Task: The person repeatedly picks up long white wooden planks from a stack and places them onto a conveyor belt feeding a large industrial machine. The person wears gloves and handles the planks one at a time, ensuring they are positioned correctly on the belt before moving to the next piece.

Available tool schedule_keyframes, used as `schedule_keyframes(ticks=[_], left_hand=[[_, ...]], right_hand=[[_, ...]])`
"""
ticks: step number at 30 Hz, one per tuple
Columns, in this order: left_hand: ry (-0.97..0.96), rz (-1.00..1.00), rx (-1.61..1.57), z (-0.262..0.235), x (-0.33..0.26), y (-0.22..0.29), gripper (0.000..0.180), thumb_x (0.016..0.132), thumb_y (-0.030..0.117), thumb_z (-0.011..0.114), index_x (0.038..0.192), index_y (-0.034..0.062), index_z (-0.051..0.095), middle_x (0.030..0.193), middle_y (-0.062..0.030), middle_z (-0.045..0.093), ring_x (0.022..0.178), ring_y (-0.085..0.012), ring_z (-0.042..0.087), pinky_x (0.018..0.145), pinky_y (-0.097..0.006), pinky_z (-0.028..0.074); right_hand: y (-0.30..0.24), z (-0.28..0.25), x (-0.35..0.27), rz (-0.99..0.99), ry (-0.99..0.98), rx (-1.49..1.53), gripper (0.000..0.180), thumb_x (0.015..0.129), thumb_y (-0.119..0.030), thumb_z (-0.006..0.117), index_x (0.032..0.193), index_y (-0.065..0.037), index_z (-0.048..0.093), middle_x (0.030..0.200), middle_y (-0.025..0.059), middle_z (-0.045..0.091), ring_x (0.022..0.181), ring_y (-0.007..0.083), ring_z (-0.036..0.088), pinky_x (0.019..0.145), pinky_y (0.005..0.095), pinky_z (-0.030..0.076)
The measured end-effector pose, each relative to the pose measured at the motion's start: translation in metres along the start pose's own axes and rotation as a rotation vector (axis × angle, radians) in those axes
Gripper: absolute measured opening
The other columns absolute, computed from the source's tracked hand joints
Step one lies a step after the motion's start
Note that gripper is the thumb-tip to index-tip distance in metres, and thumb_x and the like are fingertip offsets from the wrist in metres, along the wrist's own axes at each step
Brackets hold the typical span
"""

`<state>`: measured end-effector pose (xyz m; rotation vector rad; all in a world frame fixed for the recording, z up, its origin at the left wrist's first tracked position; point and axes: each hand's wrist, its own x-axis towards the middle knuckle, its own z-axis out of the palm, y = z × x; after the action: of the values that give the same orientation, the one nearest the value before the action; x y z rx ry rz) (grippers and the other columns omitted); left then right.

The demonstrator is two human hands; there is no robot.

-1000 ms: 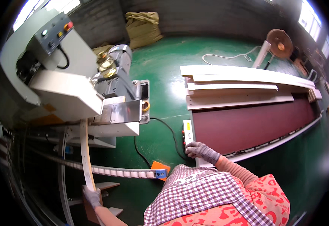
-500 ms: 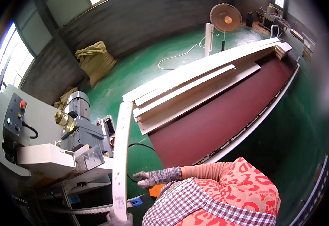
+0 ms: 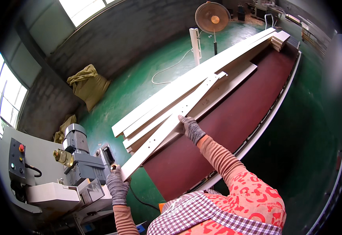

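Observation:
A long white board point(image 3: 164, 133) with drilled holes lies slantwise over a stack of white boards point(image 3: 178, 84), its near end jutting out past the stack. My left hand point(image 3: 118, 185), in a grey knit glove, is closed around that near end. Farther up, my right hand point(image 3: 192, 129), gloved the same way, grips the board's right edge, with some fingers hidden beneath it. Under the stack is a conveyor table with a dark red belt point(image 3: 233, 117).
Left of me stands a machine with a grey motor point(image 3: 76, 137) and a control panel point(image 3: 17, 158) with buttons. Shorter white pieces point(image 3: 280, 40) are piled at the table's far end. Beyond are a standing fan point(image 3: 213, 18), a white post point(image 3: 195, 45) and a full sack point(image 3: 88, 87).
The board has swung from upright at the machine's side to a slant over the stack. My right hand has reached forward from near my body and taken hold of it.

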<state>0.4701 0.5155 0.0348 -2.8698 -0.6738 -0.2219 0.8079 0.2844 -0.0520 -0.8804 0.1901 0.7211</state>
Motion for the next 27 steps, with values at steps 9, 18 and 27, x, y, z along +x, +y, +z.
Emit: schedule_keyframes(ticks=[9,18,27], left_hand=[[-0.08,-0.059,-0.021,0.041,0.133,0.048,0.079,0.069,0.048,0.079,0.134,0.0137,0.051,0.119,-0.0075,0.06,0.116,-0.0277,0.053,0.108,-0.048,0.03],[-0.047,-0.145,-0.112,0.102,0.064,0.076,0.073,0.077,0.042,0.073,0.139,0.0124,0.045,0.136,-0.0092,0.051,0.131,-0.0258,0.044,0.113,-0.044,0.025],[0.076,-0.534,-0.463,0.087,-0.207,0.036,0.04,0.08,0.018,0.068,0.117,0.0042,0.063,0.118,-0.0162,0.062,0.108,-0.0336,0.059,0.097,-0.043,0.046]], right_hand=[[-0.066,-0.05,0.095,0.108,0.068,-0.309,0.053,0.097,-0.051,0.049,0.11,0.001,0.053,0.1,0.0211,0.067,0.091,0.0339,0.068,0.074,0.0472,0.06],[-0.017,-0.047,0.102,0.061,0.126,-0.436,0.037,0.099,-0.034,0.049,0.122,-0.005,0.051,0.099,0.0108,0.065,0.073,0.0196,0.064,0.056,0.0334,0.054],[0.136,-0.066,-0.004,0.193,-0.208,-0.505,0.031,0.1,-0.024,0.052,0.126,-0.008,0.051,0.1,0.0093,0.067,0.077,0.0194,0.067,0.065,0.0328,0.056]])
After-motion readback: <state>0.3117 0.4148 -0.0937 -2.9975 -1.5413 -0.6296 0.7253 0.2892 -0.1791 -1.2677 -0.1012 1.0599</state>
